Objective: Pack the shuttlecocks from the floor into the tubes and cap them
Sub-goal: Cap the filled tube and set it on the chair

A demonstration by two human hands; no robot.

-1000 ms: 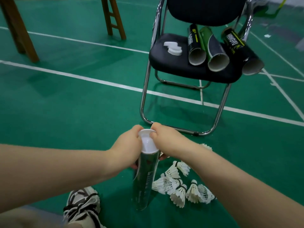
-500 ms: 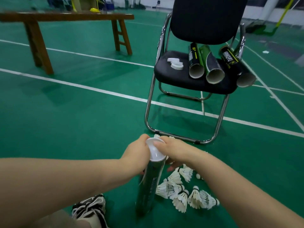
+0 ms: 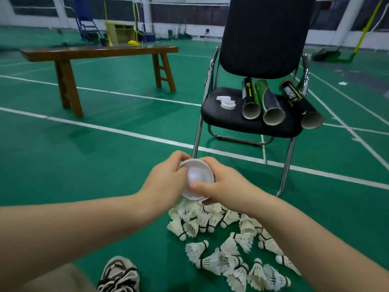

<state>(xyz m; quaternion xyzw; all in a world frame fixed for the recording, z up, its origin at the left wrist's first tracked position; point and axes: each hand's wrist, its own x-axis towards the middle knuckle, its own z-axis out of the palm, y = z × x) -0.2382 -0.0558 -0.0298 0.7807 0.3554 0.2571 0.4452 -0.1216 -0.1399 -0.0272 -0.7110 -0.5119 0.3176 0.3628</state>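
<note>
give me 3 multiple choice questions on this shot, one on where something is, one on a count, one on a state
1. Where do the loose caps lie?
A. on the chair seat
B. inside a tube
C. on a shoe

2. How many tubes lie on the chair seat?
A. two
B. three
C. five

3. The near cap is:
A. gripped by the left hand and the right hand
B. lying untouched
C. held by one hand alone

Answers:
1. A, the loose caps sit on the seat, left of the tubes.
2. B, three open tube mouths face the camera.
3. A, fingers of both hands curl round its rim.
</note>
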